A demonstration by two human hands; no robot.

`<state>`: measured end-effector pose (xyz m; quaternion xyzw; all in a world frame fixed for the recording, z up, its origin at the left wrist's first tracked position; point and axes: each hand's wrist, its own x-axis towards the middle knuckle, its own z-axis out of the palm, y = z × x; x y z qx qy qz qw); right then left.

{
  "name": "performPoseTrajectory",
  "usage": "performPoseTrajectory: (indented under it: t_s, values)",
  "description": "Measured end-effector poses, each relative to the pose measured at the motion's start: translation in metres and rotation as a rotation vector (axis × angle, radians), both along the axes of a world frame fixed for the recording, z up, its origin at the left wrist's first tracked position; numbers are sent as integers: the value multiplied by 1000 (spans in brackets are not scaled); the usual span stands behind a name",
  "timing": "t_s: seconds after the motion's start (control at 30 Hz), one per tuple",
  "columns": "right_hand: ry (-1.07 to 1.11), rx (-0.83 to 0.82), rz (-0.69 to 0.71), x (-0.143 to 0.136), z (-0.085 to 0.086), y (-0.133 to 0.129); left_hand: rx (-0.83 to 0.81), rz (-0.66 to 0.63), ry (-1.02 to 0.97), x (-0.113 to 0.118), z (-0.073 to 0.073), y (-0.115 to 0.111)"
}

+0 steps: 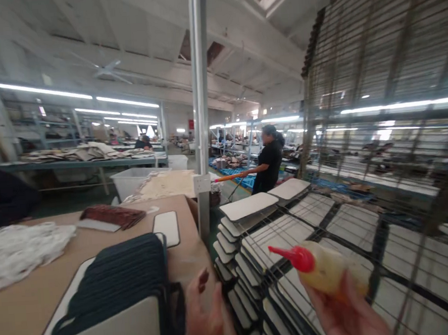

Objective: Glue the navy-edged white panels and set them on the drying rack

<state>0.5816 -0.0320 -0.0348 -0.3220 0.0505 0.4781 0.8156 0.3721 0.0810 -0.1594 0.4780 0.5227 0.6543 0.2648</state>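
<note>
Rack (353, 53) of wire bears layered pale pads (281, 232), too many to count surely, beyond the right edge of one worktop (194, 260). One post (201, 113) blocks the view past its far right corner. One dark-edged stack (117, 275) fills the near edge; one white heap (27, 247) lies left. The left hand (204, 315), empty, fingers loosely parted, hovers by the right edge. Over the rack, the right hand (342, 309) grips one bottle (331, 267), long axis nearly level, red nozzle leftward.

1 head-worn view, looking forward and down, close above table (12, 312)
</note>
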Motion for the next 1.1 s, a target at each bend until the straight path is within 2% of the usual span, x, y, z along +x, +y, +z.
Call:
performPoseTrajectory:
  t_s: [0.07,0.1,0.13,0.17,0.2,0.27,0.33,0.43,0.6,0.87,0.97,1.1]
  values:
    - [9,68,117,-26,11,20,22,377,145,-66,-27,-49]
    - [-9,106,176,-40,16,29,-41,519,204,-98,-37,-66]
    - [-28,136,229,-53,20,37,-133,589,263,-127,-44,-79]
    - [-43,161,277,-66,22,43,-215,646,296,-152,-50,-87]
    - [-52,184,321,-79,23,49,-287,642,306,-171,-53,-90]
    - [-56,214,401,-101,23,60,-336,556,277,-193,-58,-89]
    - [-61,231,457,-120,21,67,-308,503,223,-196,-62,-84]
    - [-86,210,473,-140,13,73,-267,553,178,-189,-65,-83]
    - [-210,169,428,-156,-11,73,-355,548,80,-182,-51,-93]
    - [-628,263,348,-143,-80,71,-524,478,-129,-185,-26,-89]
    - [-606,207,395,-144,-111,64,-535,478,-168,-186,-19,-88]
    - [-535,135,457,-150,-148,41,-525,497,-131,-181,-14,-92]
